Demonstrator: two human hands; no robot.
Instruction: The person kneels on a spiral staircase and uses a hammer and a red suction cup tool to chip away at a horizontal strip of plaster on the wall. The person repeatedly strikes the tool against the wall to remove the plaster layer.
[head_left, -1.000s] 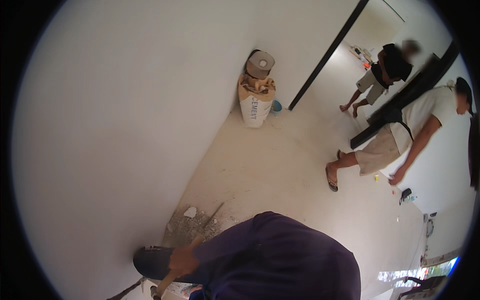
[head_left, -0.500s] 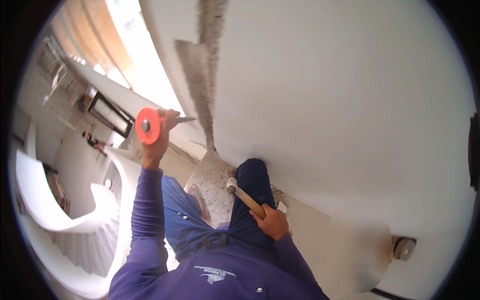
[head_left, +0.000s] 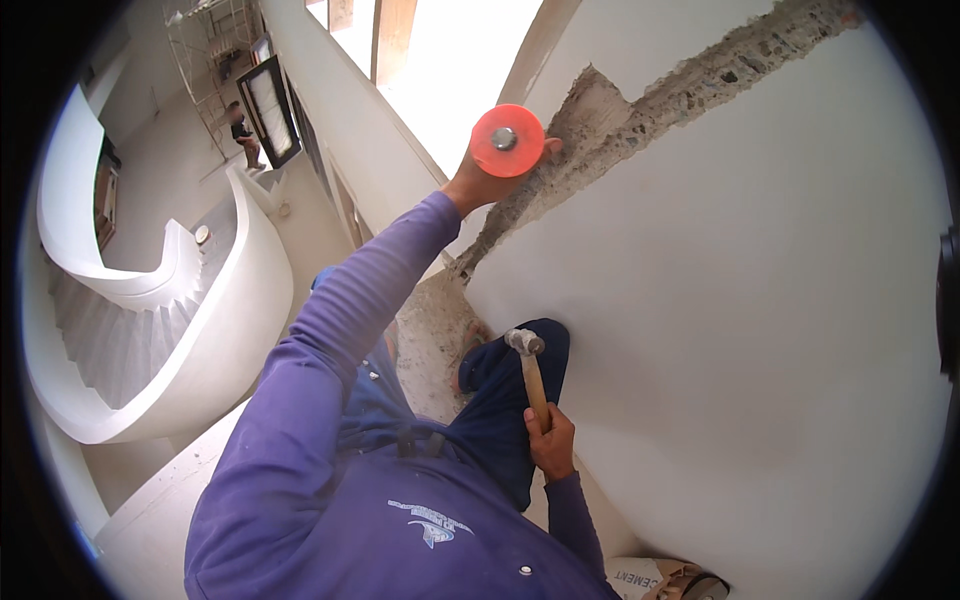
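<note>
My left hand point(head_left: 482, 187) is raised at the wall, closed round a chisel point(head_left: 507, 141) with a round orange-red hand guard and a metal striking end. The guard hides most of the fingers and the chisel's tip, so I cannot tell whether the tip touches the wall. Behind it runs a rough channel point(head_left: 690, 88) cut into the white wall, with bare stony concrete showing. Lower down, in front of my right thigh, my right hand point(head_left: 553, 445) grips the wooden handle of a hammer point(head_left: 534, 378). Its dusty metal head points upward, apart from the chisel.
A window opening point(head_left: 460, 70) lies just left of the channel. Rubble and dust cover the floor point(head_left: 430, 310) by my feet. At far left a white curved staircase point(head_left: 190, 370) drops away; a person point(head_left: 243, 135) stands beyond it near scaffolding. A paper bag point(head_left: 635, 575) sits lower right.
My view has turned, so the channel now slants to the upper right. My left arm reaches farther out with the chisel, its guard now facing me. The hammer has swung more upright.
</note>
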